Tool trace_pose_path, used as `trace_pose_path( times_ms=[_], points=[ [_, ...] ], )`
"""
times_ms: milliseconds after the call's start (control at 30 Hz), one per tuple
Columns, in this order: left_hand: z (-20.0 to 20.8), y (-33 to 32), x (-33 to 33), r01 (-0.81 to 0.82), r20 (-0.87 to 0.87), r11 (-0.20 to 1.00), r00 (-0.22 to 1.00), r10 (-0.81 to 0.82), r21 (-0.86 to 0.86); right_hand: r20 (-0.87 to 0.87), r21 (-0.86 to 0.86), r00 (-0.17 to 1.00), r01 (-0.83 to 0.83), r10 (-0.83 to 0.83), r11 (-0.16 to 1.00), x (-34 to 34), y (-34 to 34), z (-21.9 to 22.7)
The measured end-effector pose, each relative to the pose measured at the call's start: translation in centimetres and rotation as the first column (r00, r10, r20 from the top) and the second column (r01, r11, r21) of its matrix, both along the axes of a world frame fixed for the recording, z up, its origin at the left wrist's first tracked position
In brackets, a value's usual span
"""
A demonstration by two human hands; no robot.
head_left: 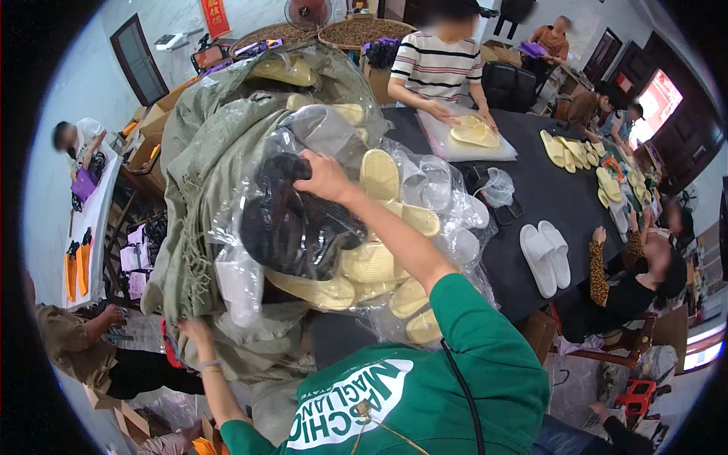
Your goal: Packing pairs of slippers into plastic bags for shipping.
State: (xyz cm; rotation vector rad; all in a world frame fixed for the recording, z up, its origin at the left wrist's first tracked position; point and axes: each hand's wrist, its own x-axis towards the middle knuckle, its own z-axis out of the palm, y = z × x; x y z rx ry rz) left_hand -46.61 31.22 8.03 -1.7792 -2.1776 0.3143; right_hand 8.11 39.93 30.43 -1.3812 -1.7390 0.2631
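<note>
A bulging bundle of bagged slippers lies on the dark table, partly wrapped in a grey-green woven sack (pixel 201 152). My right hand (pixel 324 178) reaches across it, fingers curled on the top of a clear bag of black slippers (pixel 303 227). Pale yellow slippers (pixel 371 262) and white slippers (pixel 436 182) in clear plastic crowd beside that bag. Low at the left, my left hand (pixel 197 334) is closed at the sack's fringed lower edge; its fingertips are partly hidden.
A pair of white slippers (pixel 544 258) rests on the dark table (pixel 500 292). Across it, a person in a striped top handles yellow slippers (pixel 475 130) on a stack of clear bags. More people sit along the right side. A side table (pixel 98 235) stands at left.
</note>
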Motion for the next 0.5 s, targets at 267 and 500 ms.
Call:
trace_pose_path(
  times_ms=[267, 500],
  points=[
    [-10.3, 0.3, 1.4, 0.146, 0.415, 0.959, 0.909, -0.034, -0.242, 0.121, -0.238, 0.988, -0.068, 0.099, 0.969, -2.7, -0.6, -4.1],
    [2.9, -4.0, 13.4, 0.084, 0.575, 0.98, 0.818, 0.037, -0.182, 0.122, 0.253, 0.959, 0.218, -0.254, 0.943, -3.1, -4.9, -5.3]
  ],
)
